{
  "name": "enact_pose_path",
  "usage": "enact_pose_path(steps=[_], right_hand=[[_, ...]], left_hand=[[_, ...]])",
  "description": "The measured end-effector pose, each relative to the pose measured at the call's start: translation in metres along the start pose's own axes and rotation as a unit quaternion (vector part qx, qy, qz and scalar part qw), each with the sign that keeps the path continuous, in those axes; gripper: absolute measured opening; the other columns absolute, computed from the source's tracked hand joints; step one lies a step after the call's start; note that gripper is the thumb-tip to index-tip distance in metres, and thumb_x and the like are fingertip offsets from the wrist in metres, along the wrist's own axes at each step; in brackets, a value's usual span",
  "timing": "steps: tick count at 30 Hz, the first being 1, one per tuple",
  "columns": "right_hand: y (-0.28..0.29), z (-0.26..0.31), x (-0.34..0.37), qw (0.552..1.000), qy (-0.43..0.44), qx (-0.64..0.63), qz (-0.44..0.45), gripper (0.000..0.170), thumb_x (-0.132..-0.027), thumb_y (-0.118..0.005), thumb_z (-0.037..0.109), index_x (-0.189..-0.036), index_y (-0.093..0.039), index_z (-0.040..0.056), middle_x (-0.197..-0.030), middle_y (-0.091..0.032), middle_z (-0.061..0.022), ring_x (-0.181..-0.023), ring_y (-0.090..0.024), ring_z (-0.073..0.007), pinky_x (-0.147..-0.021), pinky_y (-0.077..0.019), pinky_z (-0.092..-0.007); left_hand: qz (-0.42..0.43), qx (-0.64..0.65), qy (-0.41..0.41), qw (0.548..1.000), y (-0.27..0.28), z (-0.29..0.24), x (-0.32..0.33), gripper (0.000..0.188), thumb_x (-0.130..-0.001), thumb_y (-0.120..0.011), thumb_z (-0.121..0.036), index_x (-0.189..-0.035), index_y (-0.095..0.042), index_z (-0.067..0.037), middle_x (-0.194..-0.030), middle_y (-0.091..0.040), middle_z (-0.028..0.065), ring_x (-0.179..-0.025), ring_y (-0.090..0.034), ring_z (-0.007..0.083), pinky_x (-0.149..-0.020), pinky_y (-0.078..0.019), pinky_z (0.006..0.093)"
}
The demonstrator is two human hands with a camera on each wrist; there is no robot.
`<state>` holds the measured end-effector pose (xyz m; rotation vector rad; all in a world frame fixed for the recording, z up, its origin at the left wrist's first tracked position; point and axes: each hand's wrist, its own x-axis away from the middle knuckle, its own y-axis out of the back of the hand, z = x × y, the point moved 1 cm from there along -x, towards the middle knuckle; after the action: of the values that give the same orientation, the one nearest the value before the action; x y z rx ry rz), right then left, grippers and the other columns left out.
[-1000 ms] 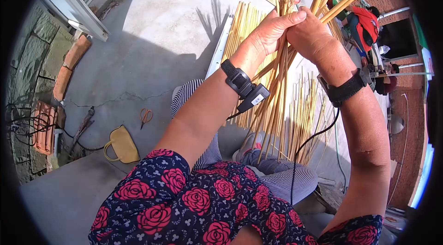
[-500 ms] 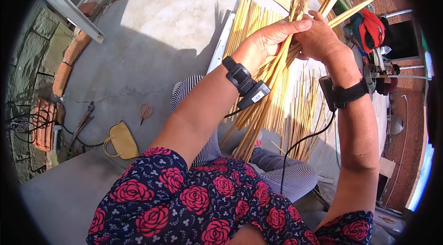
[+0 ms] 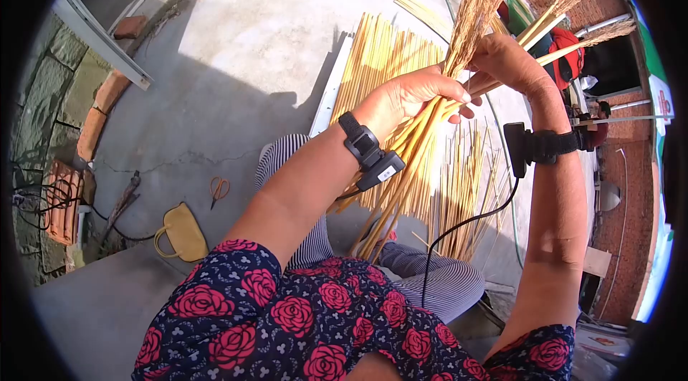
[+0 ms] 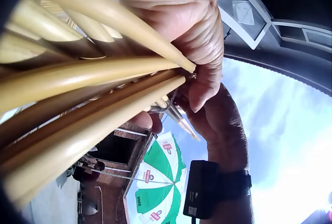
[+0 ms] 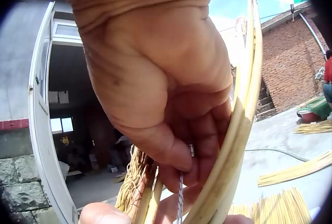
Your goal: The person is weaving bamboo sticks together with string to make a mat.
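Both hands meet at a bundle of yellow stalks [image 3: 424, 139] with brown feathery heads. The left hand [image 3: 418, 93] grips the bundle just below the heads, its thumb across the stalks; in the left wrist view, thick stalks [image 4: 88, 79] fan out from under that hand [image 4: 199, 42]. Right of it, the right hand [image 3: 507, 65] has its fingers curled. In the right wrist view this hand [image 5: 155, 84] pinches a thin twisted cord [image 5: 180, 198] with a small metal coil [image 5: 191, 150] by the fingers, and pale stalks [image 5: 233, 130] pass beside its palm.
Loose stalks [image 3: 373, 58] lie in rows on the ground beyond the knees. Orange-handled scissors [image 3: 218, 191] and a yellow bag [image 3: 185, 230] lie at the left. A black cable [image 3: 469, 220] hangs from the right wrist. A person in red [image 3: 566, 57] is at the upper right.
The bundle's feathery heads have shifted right and more of them show. The right hand has moved slightly up and right of the left hand, its wrist more bent. The left hand still grips the bundle.
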<state>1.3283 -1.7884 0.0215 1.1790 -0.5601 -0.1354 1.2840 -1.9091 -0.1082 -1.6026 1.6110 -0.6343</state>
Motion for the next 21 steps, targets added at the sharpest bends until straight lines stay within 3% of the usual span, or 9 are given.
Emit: enact_pose_path(steps=[1,3,6,9,11,13,15,18,21], right_hand=[[-0.001,0.001,0.001,0.999,0.0,-0.006,-0.035,0.015,-0.08,-0.06,0.006,-0.091,-0.069,0.001,-0.077,-0.069,-0.0085,-0.075,-0.065,-0.0152,-0.072,-0.0522,-0.0294],[-0.003,-0.012,-0.006,0.984,0.002,-0.161,-0.081,0.014,-0.084,-0.057,0.004,-0.093,-0.068,0.0005,-0.083,-0.068,-0.0075,-0.077,-0.065,-0.0147,-0.074,-0.0526,-0.0268],[0.019,-0.034,-0.006,0.921,0.002,-0.37,-0.124,0.014,-0.089,-0.053,0.006,-0.096,-0.062,-0.0008,-0.087,-0.064,-0.005,-0.082,-0.063,-0.0146,-0.079,-0.053,-0.0248],[0.044,-0.043,0.025,0.801,0.047,-0.555,-0.219,0.016,-0.088,-0.048,0.001,-0.099,-0.058,-0.0045,-0.091,-0.061,-0.0111,-0.085,-0.063,-0.017,-0.078,-0.0541,-0.0276],[0.055,-0.051,0.051,0.68,0.127,-0.65,-0.315,0.017,-0.086,-0.047,-0.003,-0.1,-0.054,-0.0074,-0.094,-0.058,-0.0141,-0.076,-0.061,-0.0163,-0.07,-0.0532,-0.0248],[0.07,-0.08,0.077,0.528,0.214,-0.793,-0.215,0.014,-0.082,-0.047,-0.008,-0.096,-0.05,-0.0086,-0.092,-0.052,-0.0143,-0.062,-0.052,-0.0137,-0.056,-0.046,-0.0215],[0.08,-0.109,0.104,0.469,0.26,-0.823,-0.186,0.012,-0.078,-0.046,-0.011,-0.089,-0.048,-0.0075,-0.087,-0.047,-0.0137,-0.053,-0.04,-0.0123,-0.047,-0.0345,-0.0224],[0.08,-0.146,0.155,0.519,0.258,-0.763,-0.285,0.01,-0.077,-0.046,-0.01,-0.087,-0.049,-0.0074,-0.088,-0.048,-0.0144,-0.051,-0.037,-0.012,-0.046,-0.0291,-0.0227],[0.064,-0.198,0.206,0.543,0.222,-0.71,-0.389,0.016,-0.081,-0.046,-0.006,-0.095,-0.053,-0.008,-0.095,-0.054,-0.0159,-0.054,-0.037,-0.0115,-0.047,-0.0281,-0.0219]], left_hand=[[-0.002,0.004,0.006,1.0,-0.001,0.0,0.0,0.052,-0.073,-0.07,-0.009,-0.119,-0.05,0.001,-0.1,-0.063,0.019,-0.081,-0.066,0.0243,-0.062,-0.0555,0.0281],[-0.009,0.004,0.007,1.0,0.002,0.006,-0.002,0.047,-0.073,-0.07,-0.007,-0.116,-0.052,0.001,-0.096,-0.063,0.0176,-0.08,-0.066,0.0232,-0.061,-0.0554,0.028],[-0.015,-0.011,0.003,1.0,0.006,0.008,-0.007,0.039,-0.073,-0.069,-0.004,-0.109,-0.054,0.001,-0.088,-0.064,0.0154,-0.076,-0.066,0.021,-0.06,-0.0549,0.0281],[-0.026,-0.021,-0.004,0.999,0.012,0.013,-0.012,0.025,-0.076,-0.067,-0.002,-0.099,-0.057,0.001,-0.075,-0.064,0.0112,-0.064,-0.062,0.0167,-0.054,-0.0511,0.0271],[-0.041,-0.038,-0.008,0.998,0.014,0.012,-0.014,0.022,-0.076,-0.067,-0.002,-0.096,-0.057,0.001,-0.072,-0.063,0.0104,-0.06,-0.06,0.0158,-0.052,-0.0492,0.0267],[-0.042,-0.054,-0.029,0.997,0.016,0.006,-0.015,0.018,-0.078,-0.066,-0.004,-0.093,-0.058,0.001,-0.069,-0.062,0.0085,-0.058,-0.059,0.0141,-0.052,-0.0483,0.0259],[-0.052,-0.082,-0.053,0.994,0.018,-0.005,-0.011,0.018,-0.078,-0.066,-0.005,-0.093,-0.058,0.001,-0.068,-0.061,0.0077,-0.059,-0.06,0.0134,-0.053,-0.0493,0.0256],[-0.084,-0.13,-0.106,0.982,0.027,-0.027,-0.002,0.021,-0.079,-0.067,-0.009,-0.096,-0.059,0.0,-0.07,-0.061,0.0061,-0.062,-0.062,0.0126,-0.058,-0.0528,0.0258],[-0.094,-0.151,-0.171,0.969,0.022,-0.053,0.012,0.021,-0.079,-0.067,-0.015,-0.093,-0.06,-0.001,-0.072,-0.063,0.0088,-0.061,-0.063,0.017,-0.056,-0.0537,0.026]])
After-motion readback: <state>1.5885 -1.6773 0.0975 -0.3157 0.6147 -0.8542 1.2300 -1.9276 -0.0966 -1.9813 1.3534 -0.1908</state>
